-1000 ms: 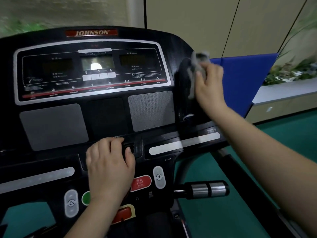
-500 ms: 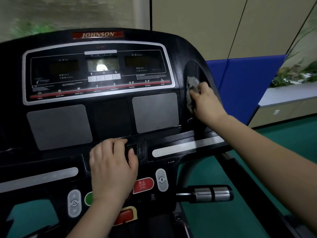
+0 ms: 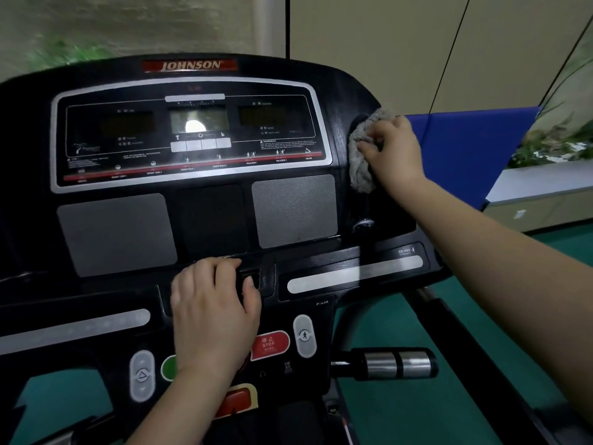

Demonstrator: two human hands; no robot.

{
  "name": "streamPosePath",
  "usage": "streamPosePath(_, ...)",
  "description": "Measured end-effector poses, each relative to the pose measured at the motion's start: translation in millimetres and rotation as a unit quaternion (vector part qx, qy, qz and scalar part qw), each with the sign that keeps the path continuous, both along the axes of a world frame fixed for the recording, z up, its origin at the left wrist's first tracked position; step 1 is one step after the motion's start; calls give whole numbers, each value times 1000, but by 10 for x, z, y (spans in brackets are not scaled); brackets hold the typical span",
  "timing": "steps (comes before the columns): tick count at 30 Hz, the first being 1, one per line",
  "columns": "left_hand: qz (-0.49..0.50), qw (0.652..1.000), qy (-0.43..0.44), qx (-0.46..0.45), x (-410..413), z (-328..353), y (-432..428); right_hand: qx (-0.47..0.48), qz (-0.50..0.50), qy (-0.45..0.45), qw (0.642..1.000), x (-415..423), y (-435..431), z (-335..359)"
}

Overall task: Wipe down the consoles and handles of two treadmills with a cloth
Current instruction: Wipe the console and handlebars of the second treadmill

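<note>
Now right hand grips grey cloth, fingers curled together on it, pressing it to round recess at console right edge. Left hand rests palm-down on console centre ledge, fingers side by side, tips hidden. Readable: red JOHNSON badge on top, WARNING line under displays, POLAR, red STOP button just right of left hand

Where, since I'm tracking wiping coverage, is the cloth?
Head view: the cloth is at the console's upper right side, gripped by the right hand, right of the display panel.
</note>
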State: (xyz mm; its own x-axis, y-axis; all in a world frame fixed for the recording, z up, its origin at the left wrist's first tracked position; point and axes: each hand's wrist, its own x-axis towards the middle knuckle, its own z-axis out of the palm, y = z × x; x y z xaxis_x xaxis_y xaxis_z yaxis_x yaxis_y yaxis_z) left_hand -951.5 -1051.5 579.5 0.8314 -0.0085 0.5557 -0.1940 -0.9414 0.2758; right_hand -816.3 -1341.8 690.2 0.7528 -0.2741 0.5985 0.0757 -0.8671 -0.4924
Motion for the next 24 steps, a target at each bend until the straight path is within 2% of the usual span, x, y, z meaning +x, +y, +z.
streamPosePath(5,-1,1000,-2,-1,4,-4,-3,-128,4,78,989,-189,-68,-185)
streamPosePath(7,-2,1000,-6,-2,1,-4,-4,-208,23,159,965,-342,-93,-334)
streamPosePath(9,-4,1000,-9,-2,-4,-7,-6,-249,43,230,940,-477,-132,-427)
streamPosePath(11,-3,1000,-12,-5,-7,-6,-7,-242,60,225,942,-585,-179,-402)
streamPosePath(14,-1,1000,-21,-7,-8,-8,-10,-240,93,105,961,-664,-248,-326)
streamPosePath(15,-2,1000,-24,-8,-7,-7,-12,-239,116,98,959,-664,-269,-310)
streamPosePath(19,-5,1000,-28,-7,-6,-13,-13,-234,151,244,929,-597,-223,-337)
streamPosePath(24,-3,1000,-24,-5,-8,-15,-15,-205,118,344,909,-550,-157,-311)
